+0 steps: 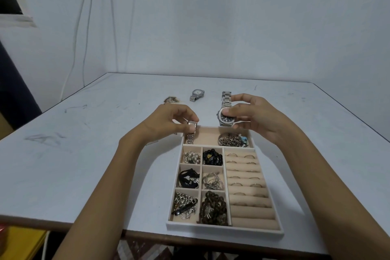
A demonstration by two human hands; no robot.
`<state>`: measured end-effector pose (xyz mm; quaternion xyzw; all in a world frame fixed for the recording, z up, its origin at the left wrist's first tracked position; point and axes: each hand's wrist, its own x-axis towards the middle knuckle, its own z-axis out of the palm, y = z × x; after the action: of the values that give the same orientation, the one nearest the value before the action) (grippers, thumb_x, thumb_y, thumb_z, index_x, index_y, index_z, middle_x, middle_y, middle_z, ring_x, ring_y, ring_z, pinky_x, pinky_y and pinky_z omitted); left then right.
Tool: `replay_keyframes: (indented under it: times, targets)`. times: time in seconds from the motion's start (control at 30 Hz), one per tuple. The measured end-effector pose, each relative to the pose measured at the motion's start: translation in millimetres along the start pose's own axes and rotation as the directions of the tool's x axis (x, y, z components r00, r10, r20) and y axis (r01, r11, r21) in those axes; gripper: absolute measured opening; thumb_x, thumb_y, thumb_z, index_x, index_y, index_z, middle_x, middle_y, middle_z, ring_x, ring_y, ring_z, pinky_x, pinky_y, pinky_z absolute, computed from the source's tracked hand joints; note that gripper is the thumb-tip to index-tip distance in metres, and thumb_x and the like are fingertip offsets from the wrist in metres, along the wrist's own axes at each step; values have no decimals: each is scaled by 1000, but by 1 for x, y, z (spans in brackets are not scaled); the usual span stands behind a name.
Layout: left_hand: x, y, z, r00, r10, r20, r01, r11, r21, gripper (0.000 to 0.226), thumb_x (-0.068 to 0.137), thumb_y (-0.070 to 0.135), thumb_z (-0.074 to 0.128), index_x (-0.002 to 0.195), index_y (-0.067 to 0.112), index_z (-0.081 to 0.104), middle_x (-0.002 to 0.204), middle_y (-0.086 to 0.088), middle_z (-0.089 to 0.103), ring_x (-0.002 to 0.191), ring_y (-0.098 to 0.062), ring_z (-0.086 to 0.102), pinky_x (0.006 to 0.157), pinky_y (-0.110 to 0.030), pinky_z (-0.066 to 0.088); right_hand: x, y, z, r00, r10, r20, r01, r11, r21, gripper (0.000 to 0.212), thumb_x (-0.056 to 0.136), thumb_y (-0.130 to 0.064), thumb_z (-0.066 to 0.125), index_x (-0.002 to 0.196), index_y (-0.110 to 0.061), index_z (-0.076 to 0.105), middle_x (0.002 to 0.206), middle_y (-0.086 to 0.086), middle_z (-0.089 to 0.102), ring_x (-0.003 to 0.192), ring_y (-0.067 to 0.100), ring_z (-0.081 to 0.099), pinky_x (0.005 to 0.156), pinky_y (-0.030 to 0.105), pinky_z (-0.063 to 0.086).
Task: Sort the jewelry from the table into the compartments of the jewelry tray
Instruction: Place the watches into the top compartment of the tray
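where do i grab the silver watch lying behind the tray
Likely by the case, pinched across its two sides from above. The watch lies dial-up, so the case is its topmost, rigid part, open to fingers coming down on it. The linked band sits lower, toward the near side, and would probably flex in a pinch.

Beige jewelry tray (223, 230). Silver, dark dial on the large watch (224, 118); pinkish silver on the small square watch (190, 137); silver, white dial on the far watch (197, 94); black bead bracelet (212, 157), brown bead bracelet (213, 209). Grey table (84, 154), dark scuffs.
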<state>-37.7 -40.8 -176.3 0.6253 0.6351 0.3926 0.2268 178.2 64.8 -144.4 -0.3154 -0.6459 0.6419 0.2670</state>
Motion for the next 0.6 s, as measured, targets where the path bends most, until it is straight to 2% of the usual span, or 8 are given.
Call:
replay_keyframes:
  times: [0.07,0.1,0.2,0.27,0.43,0.53,0.6]
  targets:
    - [0,-1,0,1000,12,-25,-10,997,72,18,73,23,81,89,24,73,87,10,70,85,-3,61,72,-11,46,0,0,0,1000,3,-4,-3,1000,-5,32,74,-5,77,101,-16,62,88,8,72,66,15,67,57,26,54]
    - [0,-2,-1,999,14,-33,-10,994,113,17,72,28,82,86,26,73,88,12,70,88,-2,60,75,-13,44,0,0,1,1000,3,-5,-3,1000,-7,32,74,-5,77,101,-16,63,88,8,72,66,15,67,57,25,54]
    - [0,-4,-3,999,24,-24,-18,976,216,14,70,38,82,78,30,74,94,14,70,98,0,58,91,-25,43,-1,0,1,1000,7,-5,-7,1000,-12,31,74,-5,77,100,-16,63,89,9,72,66,16,66,55,24,55]
    - [1,-5,-4,999,31,-14,-27,972,233,14,69,40,82,76,32,74,95,15,69,101,-1,57,96,-32,43,-1,0,1,1000,7,-5,-7,1000,-13,31,74,-4,77,100,-16,63,89,10,72,67,17,66,54,24,55]
    - [-1,-6,-5,998,56,-6,-53,973,223,12,69,42,82,74,35,73,92,12,69,99,-8,58,95,-41,44,-2,0,2,1000,20,15,-19,1000,-16,33,75,-4,76,101,-14,61,89,12,71,75,26,63,51,21,53]
    - [-1,-8,-6,998,61,3,-61,976,210,12,69,41,82,75,35,73,91,12,69,97,-9,58,93,-40,46,-2,0,6,997,53,50,-55,998,31,34,75,-2,75,104,-10,59,90,16,71,57,19,65,47,18,52]
    - [0,-10,-7,998,70,7,-70,974,217,9,73,39,79,77,34,73,91,12,70,96,-7,58,86,-34,47,-1,1,10,996,67,65,-69,997,34,33,76,-2,75,104,-9,59,89,16,71,50,13,63,47,16,51]
